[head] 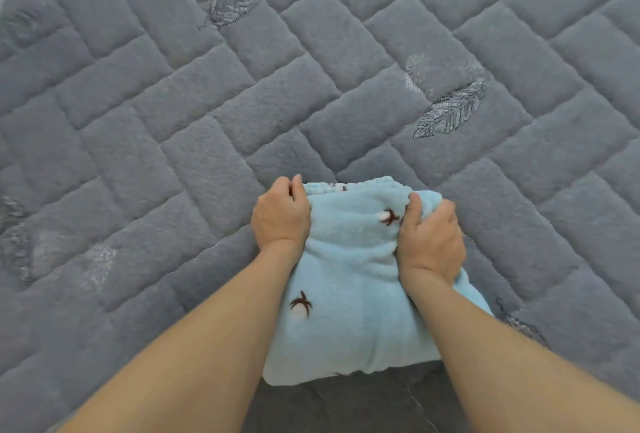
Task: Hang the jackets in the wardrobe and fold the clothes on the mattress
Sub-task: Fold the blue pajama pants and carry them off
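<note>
The grey quilted mattress [214,114] fills the frame, stitched in a brick pattern with embroidered leaf motifs [450,110]. A light blue fleece garment [349,280] with small brown-and-white motifs lies at lower centre, its near edge overhanging the mattress. The left hand [281,216] grips its upper left corner; the right hand [431,240] bunches its upper right corner.

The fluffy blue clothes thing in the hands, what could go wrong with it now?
1. Both the left hand and right hand grip only the top edge of the light blue fleece garment, so the bunched lower part may fold crooked.
2. Its bottom edge hangs past the edge of the grey quilted mattress, so it might slide off toward the floor.
</note>
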